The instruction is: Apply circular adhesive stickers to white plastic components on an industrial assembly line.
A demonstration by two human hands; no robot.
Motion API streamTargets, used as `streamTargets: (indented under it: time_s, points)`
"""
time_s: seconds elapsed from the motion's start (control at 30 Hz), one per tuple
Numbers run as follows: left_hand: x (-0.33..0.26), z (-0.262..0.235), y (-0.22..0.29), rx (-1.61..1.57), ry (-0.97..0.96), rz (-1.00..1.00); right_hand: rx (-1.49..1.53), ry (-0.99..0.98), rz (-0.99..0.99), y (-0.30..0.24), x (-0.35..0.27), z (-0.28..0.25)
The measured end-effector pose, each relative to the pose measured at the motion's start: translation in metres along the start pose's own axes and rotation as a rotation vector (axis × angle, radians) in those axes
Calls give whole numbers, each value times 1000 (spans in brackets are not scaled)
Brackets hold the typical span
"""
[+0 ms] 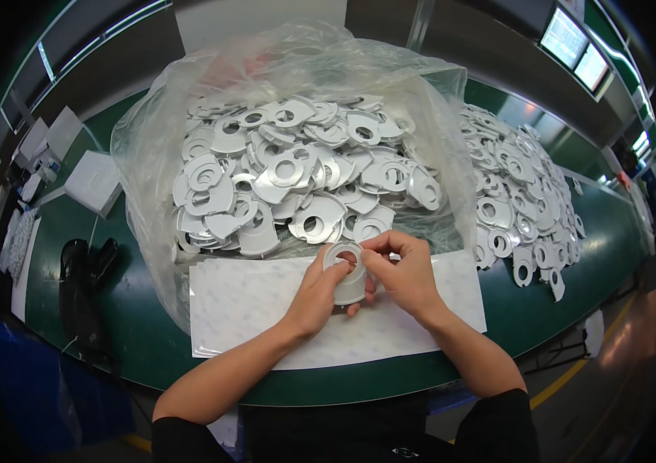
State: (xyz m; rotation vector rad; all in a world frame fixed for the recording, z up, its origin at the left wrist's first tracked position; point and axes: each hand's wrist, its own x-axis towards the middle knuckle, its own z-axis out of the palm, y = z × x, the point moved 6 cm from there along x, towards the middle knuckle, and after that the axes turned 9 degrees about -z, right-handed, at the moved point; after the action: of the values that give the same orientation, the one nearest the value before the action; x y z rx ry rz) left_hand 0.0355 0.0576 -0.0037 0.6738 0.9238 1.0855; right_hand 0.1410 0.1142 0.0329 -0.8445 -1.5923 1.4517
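A white plastic part (350, 288) with a large round hole is held up over white sheets (266, 324) at the table's near side. My left hand (318, 292) grips it from the left, its thumb at the hole and fingers behind. At the part's upper right edge, my right hand (401, 270) has its thumb and index finger pinched together; whether something small is between them is hidden. Just beyond my hands, a large clear plastic bag (143, 177) lies open with a heap of similar white parts (285, 170) in it.
To the right, another pile of white parts (525, 193) spreads on the green table (590, 247). A white box (93, 182) stands at the left. A black item (85, 293), possibly a glove, lies near the left edge. A window (575, 46) shows at upper right.
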Motion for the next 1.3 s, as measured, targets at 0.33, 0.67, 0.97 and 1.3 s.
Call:
streamTargets:
  time_s: [0.33, 0.67, 0.97, 1.3]
  points:
    - [-3, 10, 3, 140, -18, -7, -25, 52, -27, 1, 0, -2]
    - [-4, 7, -3, 101, -134, 12, -360, 87, -41, -5, -5, -3]
    - [4, -4, -2, -35, 44, 33, -809, 78, -472, -24, -6, 3]
    - [-1, 4, 3, -37, -80, -47, -390, -108, -182, -4, 9, -15]
